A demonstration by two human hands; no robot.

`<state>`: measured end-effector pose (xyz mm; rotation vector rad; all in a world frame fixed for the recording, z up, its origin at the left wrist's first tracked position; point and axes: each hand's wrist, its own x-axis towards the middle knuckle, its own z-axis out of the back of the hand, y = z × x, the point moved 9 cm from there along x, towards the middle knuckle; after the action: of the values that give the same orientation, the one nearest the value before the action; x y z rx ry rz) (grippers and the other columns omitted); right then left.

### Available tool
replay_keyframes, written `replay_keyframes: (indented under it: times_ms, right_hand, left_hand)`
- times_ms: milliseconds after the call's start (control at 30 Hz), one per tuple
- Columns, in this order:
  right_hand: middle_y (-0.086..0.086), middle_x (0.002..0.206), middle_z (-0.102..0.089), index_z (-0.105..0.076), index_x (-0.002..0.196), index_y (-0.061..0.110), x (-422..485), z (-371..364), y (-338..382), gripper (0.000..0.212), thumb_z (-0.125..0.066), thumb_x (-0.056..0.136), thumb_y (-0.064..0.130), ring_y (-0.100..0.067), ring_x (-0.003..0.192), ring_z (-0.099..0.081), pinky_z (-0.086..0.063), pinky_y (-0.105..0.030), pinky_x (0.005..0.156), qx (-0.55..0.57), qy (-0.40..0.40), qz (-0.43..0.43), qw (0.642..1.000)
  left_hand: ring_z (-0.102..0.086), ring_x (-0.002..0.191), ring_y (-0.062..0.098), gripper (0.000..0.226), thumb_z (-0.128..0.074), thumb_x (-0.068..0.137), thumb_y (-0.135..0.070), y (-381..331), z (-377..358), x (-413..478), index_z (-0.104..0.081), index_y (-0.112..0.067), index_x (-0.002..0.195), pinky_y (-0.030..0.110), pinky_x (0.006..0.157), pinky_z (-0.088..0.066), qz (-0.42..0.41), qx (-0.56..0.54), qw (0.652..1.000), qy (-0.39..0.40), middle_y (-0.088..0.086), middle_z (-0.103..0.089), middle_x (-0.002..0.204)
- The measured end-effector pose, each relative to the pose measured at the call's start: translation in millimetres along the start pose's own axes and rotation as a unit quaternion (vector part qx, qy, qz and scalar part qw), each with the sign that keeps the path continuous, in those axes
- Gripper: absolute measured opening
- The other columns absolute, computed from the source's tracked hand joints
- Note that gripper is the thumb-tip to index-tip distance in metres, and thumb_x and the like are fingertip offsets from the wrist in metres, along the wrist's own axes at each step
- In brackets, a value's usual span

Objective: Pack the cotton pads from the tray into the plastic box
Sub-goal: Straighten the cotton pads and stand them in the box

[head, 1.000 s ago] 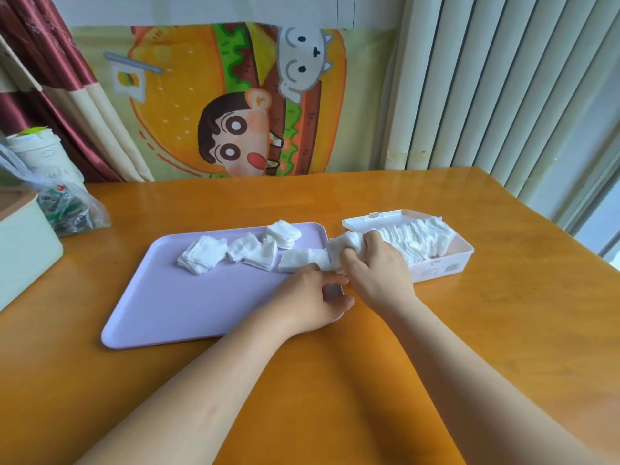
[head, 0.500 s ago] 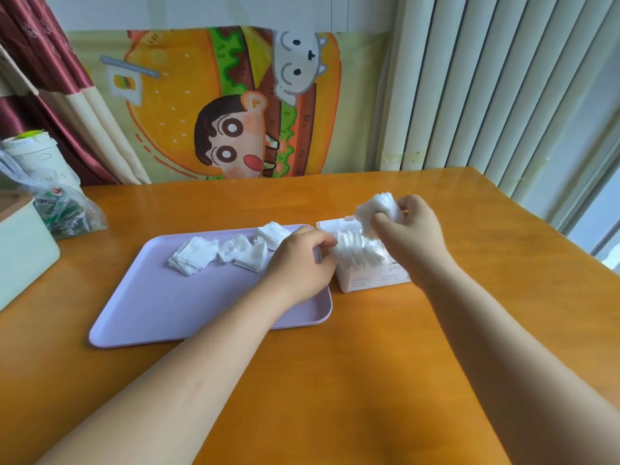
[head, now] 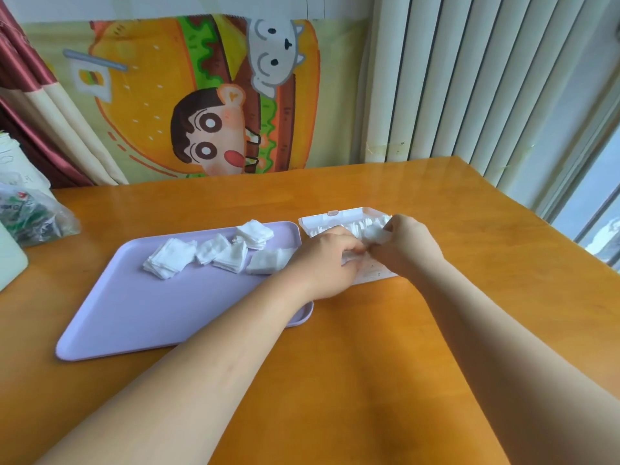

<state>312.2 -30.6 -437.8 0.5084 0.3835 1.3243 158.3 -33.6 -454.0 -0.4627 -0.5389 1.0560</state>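
Orange wooden worktop (head: 369, 380) bears the flat lilac plastic tray (head: 134, 313), whose corner your left forearm (head: 255, 330) could nudge. Beyond, your right grip (head: 402, 246) pinches a white wad of square cotton pads (head: 375, 233) over the white rectangular plastic box (head: 335, 219); forced in, it may spring packed pads out. Your left grip (head: 330, 260) curls at the box mouth, blocking it; what it holds, you cannot tell. Loose white pad stacks (head: 228, 255) wait on the tray; farther left, a clear plastic bag (head: 33, 219).

Both forearms reach forward, the left hand (head: 330, 260) curled knuckles-up against the right hand (head: 407, 246), which pinches cotton pads (head: 375, 233).
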Motion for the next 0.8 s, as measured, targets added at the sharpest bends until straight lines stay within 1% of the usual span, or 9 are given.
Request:
replay_keyframes:
  times_ms: [133, 233, 300, 333, 400, 533, 633, 733, 800]
  right_hand:
    - [0.001, 0.082, -0.061, -0.046, 0.088, 0.031, -1.2, -3.0, 4.5, 0.024, -0.069, 0.082, 0.029, -0.016, 0.06, -0.054, -0.037, -0.024, 0.053, -0.045, 0.031, -0.026, 0.998]
    - [0.003, 0.079, -0.059, -0.052, 0.106, 0.029, -1.4, 0.6, 8.2, 0.03, -0.069, 0.082, 0.032, -0.017, 0.063, -0.056, -0.048, -0.03, 0.066, -0.103, 0.054, -0.043, 0.992]
    - [0.004, 0.073, -0.055, -0.041, 0.089, 0.027, 1.0, 1.8, 11.2, 0.023, -0.062, 0.089, 0.034, -0.015, 0.059, -0.052, -0.049, -0.03, 0.067, -0.126, 0.064, -0.03, 0.989]
    - [0.003, 0.069, -0.051, -0.032, 0.077, 0.025, 2.5, 1.0, 12.2, 0.031, -0.058, 0.093, 0.034, -0.015, 0.056, -0.049, -0.046, -0.029, 0.061, -0.13, 0.069, -0.023, 0.989]
    - [0.001, 0.067, -0.048, -0.022, 0.07, 0.026, 1.5, 1.3, 15.0, 0.045, -0.054, 0.1, 0.034, -0.016, 0.055, -0.046, -0.039, -0.029, 0.056, -0.138, 0.08, -0.017, 0.987]
    - [0.001, 0.07, -0.055, -0.037, 0.084, 0.018, -3.7, -7.6, 19.7, 0.038, -0.057, 0.101, 0.046, -0.017, 0.063, -0.053, -0.049, -0.034, 0.074, -0.178, 0.072, -0.017, 0.981]
    - [0.0, 0.072, -0.057, -0.046, 0.085, 0.012, -6.7, -18.0, 20.8, 0.035, -0.054, 0.1, 0.043, -0.023, 0.08, -0.061, -0.052, -0.041, 0.098, -0.173, 0.084, -0.029, 0.981]
    - [0.002, 0.078, -0.054, -0.054, 0.097, 0.012, -13.8, -18.5, 25.4, 0.03, -0.046, 0.104, 0.04, -0.029, 0.101, -0.062, -0.041, -0.05, 0.116, -0.177, 0.108, -0.036, 0.978]
    - [0.002, 0.087, -0.057, -0.056, 0.101, 0.014, -19.0, -11.0, 33.1, 0.031, -0.044, 0.105, 0.042, -0.028, 0.112, -0.062, -0.03, -0.051, 0.122, -0.222, 0.08, -0.012, 0.972]
  left_hand:
    - [-0.063, 0.103, 0.009, 0.019, -0.067, 0.097, -0.029, 2.9, 0.5, -1.0, -0.077, -0.032, 0.112, 0.028, 0.092, -0.051, 0.007, -0.032, 0.999, -0.001, -0.018, -0.061, 0.119]
    - [-0.062, 0.105, 0.007, 0.022, -0.065, 0.097, -0.026, 5.5, -0.9, -1.8, -0.077, -0.032, 0.114, 0.023, 0.091, -0.047, 0.014, -0.035, 0.999, 0.002, -0.019, -0.06, 0.125]
    - [-0.06, 0.104, 0.006, 0.024, -0.064, 0.098, -0.023, 6.4, -1.5, -2.8, -0.077, -0.031, 0.116, 0.022, 0.091, -0.046, 0.017, -0.038, 0.999, -0.001, -0.019, -0.06, 0.127]
    - [-0.059, 0.102, 0.005, 0.023, -0.065, 0.098, -0.022, 6.1, -1.1, -3.3, -0.077, -0.03, 0.116, 0.021, 0.09, -0.046, 0.015, -0.043, 0.999, -0.004, -0.018, -0.06, 0.128]
    - [-0.057, 0.097, 0.001, 0.023, -0.065, 0.099, -0.022, 5.5, 0.6, -4.8, -0.077, -0.028, 0.117, 0.019, 0.088, -0.044, 0.013, -0.054, 0.998, -0.007, -0.017, -0.061, 0.128]
    - [-0.054, 0.081, -0.012, 0.022, -0.065, 0.099, -0.02, 4.7, 2.0, -7.7, -0.079, -0.03, 0.112, 0.009, 0.077, -0.037, 0.012, -0.07, 0.997, -0.011, -0.017, -0.062, 0.124]
    - [-0.053, 0.077, -0.017, 0.024, -0.062, 0.098, -0.016, 1.1, 3.0, -11.2, -0.08, -0.027, 0.108, 0.004, 0.072, -0.034, 0.006, -0.065, 0.998, -0.018, -0.015, -0.062, 0.121]
    - [-0.052, 0.074, -0.017, 0.025, -0.061, 0.097, -0.011, -1.3, 7.4, -16.0, -0.08, -0.022, 0.109, 0.004, 0.069, -0.034, -0.001, -0.066, 0.998, -0.018, -0.012, -0.063, 0.124]
    - [-0.055, 0.075, -0.01, 0.024, -0.061, 0.096, -0.01, -4.2, 11.8, -20.1, -0.079, -0.022, 0.107, 0.007, 0.07, -0.037, -0.013, -0.076, 0.997, -0.021, -0.012, -0.065, 0.121]
